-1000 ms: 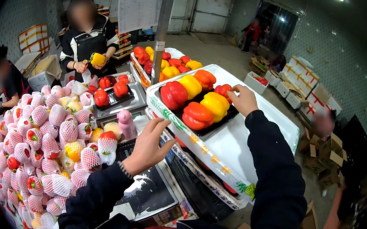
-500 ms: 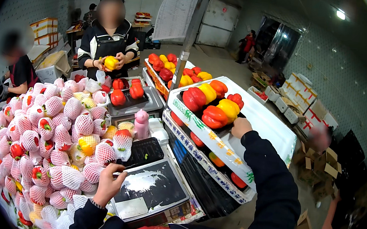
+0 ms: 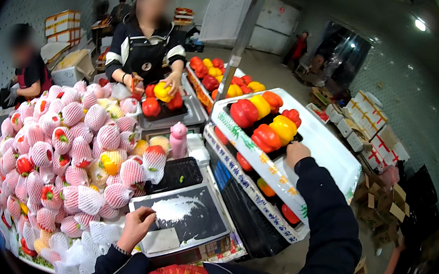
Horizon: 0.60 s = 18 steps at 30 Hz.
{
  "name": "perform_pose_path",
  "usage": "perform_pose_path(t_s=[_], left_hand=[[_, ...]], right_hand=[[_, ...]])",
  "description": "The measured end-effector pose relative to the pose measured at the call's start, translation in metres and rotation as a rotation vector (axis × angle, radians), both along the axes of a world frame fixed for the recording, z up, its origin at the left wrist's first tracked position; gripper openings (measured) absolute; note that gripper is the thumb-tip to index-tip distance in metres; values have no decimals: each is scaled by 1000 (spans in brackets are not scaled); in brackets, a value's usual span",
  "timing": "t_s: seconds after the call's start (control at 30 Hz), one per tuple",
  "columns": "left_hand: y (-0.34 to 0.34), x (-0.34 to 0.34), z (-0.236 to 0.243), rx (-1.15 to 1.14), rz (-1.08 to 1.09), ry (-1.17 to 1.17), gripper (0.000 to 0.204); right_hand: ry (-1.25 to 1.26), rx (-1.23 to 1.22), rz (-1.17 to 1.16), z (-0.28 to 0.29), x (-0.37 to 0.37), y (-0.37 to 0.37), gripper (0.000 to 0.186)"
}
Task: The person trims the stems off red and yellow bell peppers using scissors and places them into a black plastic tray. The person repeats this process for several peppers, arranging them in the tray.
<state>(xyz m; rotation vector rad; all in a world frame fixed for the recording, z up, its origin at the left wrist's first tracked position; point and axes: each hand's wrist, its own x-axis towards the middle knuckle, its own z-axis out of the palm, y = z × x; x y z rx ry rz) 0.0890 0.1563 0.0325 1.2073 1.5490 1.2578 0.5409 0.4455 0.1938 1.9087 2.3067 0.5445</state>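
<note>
My right hand (image 3: 297, 153) is closed on the near end of a black tray (image 3: 278, 153) inside a white foam box (image 3: 330, 166). In that tray lie a red bell pepper (image 3: 266, 138) and a yellow bell pepper (image 3: 283, 129); more peppers fill the box's far-left end. Above the front-left corner of a flat scale (image 3: 195, 210), my left hand (image 3: 136, 227) has its fingers curled in, with nothing visible in them. White residue and a pale card (image 3: 161, 240) are on the scale's dark top. Behind it rests a black tray (image 3: 174, 174) with a green scrap inside.
Bell peppers in pink foam nets (image 3: 67, 141) are heaped at the left. A pink bottle (image 3: 178, 139) stands beyond the scale. Across the table, a co-worker (image 3: 146, 47) handles a yellow pepper (image 3: 163, 91) over a tray. A metal post (image 3: 240, 47) rises behind the foam box.
The co-worker's yellow pepper has come down onto the tray of red ones. My left hand's fingers have curled in, lower over the scale's corner. My right hand stays at the tray. The view has shifted slightly.
</note>
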Motion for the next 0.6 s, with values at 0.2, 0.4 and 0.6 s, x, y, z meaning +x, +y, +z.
perform_pose_path(t_s=[0.2,0.4,0.6], left_hand=[[-21,-8,3,40,-42,102,22],[-89,-34,-12,-45,89,57,25],[-134,-55,-22,-106,176,45,23]], right_hand=[[-174,-15,-64,37,-2,-13,18],[544,-22,551,58,-148,-117,13],[800,-488,894,-59,-284,-183,17]])
